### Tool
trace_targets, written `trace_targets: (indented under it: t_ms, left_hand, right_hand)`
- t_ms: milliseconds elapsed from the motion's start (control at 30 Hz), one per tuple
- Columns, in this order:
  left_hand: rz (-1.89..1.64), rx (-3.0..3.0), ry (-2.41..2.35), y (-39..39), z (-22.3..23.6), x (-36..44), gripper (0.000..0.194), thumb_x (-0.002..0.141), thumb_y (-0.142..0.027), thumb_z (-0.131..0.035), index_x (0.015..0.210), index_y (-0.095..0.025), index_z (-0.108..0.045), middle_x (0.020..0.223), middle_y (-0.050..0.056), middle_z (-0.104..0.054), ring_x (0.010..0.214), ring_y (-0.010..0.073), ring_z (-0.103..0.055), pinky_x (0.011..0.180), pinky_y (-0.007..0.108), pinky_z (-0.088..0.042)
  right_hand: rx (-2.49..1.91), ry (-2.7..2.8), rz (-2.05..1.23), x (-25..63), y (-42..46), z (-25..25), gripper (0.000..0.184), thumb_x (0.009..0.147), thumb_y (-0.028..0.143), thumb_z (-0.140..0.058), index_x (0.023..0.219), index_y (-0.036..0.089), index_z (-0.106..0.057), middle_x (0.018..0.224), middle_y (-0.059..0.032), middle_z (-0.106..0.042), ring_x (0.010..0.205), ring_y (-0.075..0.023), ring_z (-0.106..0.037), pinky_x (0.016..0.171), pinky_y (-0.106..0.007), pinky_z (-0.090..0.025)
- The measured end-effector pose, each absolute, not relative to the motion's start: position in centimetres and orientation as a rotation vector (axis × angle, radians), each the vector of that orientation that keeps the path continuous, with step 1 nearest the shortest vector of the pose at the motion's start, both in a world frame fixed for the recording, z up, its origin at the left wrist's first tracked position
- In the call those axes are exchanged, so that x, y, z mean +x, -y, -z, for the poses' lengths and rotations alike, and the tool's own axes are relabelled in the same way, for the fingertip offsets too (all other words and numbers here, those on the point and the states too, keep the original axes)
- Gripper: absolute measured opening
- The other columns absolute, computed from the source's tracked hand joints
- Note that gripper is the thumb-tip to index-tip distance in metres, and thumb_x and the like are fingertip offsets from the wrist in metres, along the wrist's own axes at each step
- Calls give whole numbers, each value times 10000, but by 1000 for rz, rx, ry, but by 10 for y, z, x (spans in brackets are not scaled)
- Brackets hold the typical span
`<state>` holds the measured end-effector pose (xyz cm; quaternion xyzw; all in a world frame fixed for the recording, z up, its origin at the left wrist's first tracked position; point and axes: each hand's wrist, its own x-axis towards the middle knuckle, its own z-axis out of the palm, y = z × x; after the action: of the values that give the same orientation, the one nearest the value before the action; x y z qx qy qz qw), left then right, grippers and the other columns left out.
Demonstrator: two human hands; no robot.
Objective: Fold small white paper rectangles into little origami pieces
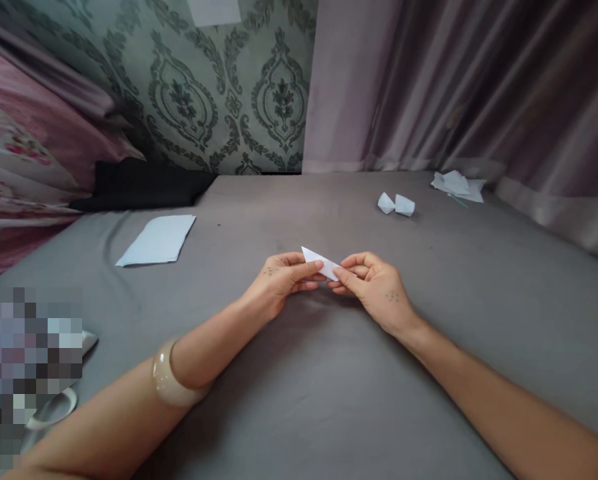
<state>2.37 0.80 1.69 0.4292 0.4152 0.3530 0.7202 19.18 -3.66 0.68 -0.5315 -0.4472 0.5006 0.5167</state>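
Observation:
A small piece of folded white paper point(320, 259), with a pointed upper left corner, is held between both hands above the grey sheet. My left hand point(289, 277) pinches its left part, thumb on top and fingers behind. On the other side, my right hand point(373, 287) grips the right end, its thumb pressed on the face of the paper. The two thumbs lie close together. Fingers hide the paper's lower edge and part of its right end. A pale bangle point(166, 377) circles my left forearm.
A stack of white paper point(159, 241) lies at left, near a folded black cloth point(149, 185). Two small folded paper pieces point(403, 205) and some loose paper point(459, 183) sit at back right. A white ring-shaped roll point(71, 400) is at lower left, beside a blurred-out area.

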Motion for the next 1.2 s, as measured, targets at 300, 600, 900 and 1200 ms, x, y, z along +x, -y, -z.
trace_targets:
  t_ms: [300, 600, 900, 1200]
  left_hand:
    - [-932, 1185, -807, -7, -19, 23, 200, 690, -275, -758, 797, -117, -702, 784, 53, -717, 737, 136, -640, 752, 269, -477]
    - [-996, 1106, -745, -3, -20, 26, 188, 698, -280, -758, 777, -132, -675, 732, 30, -709, 711, 140, -652, 770, 296, -500]
    - [-965, 1039, -673, 0, -15, 28, 179, 716, -263, -748, 752, -133, -630, 719, 20, -684, 675, 127, -628, 712, 284, -488]
    - [-1049, 913, -629, 2, -16, 31, 160, 778, -293, -685, 777, -138, -647, 744, 26, -673, 744, 142, -648, 720, 261, -490]
  right_hand:
    - [-1280, 1237, -1236, 194, 38, -11, 323, 719, 435, -718, 871, 163, -632, 720, -15, -703, 621, -129, -671, 619, -265, -574]
    - [-1304, 1322, -1324, 190, 44, -22, 328, 763, 478, -664, 752, 150, -653, 667, -31, -709, 563, -127, -667, 571, -250, -563]
    - [-1319, 1348, -1093, 177, 54, -20, 283, 815, 455, -615, 783, 179, -670, 722, -31, -715, 655, -151, -685, 648, -277, -573]
    - [-1243, 1386, -1084, 171, 56, -20, 277, 874, 417, -537, 860, 180, -679, 793, -42, -725, 736, -165, -700, 692, -289, -582]
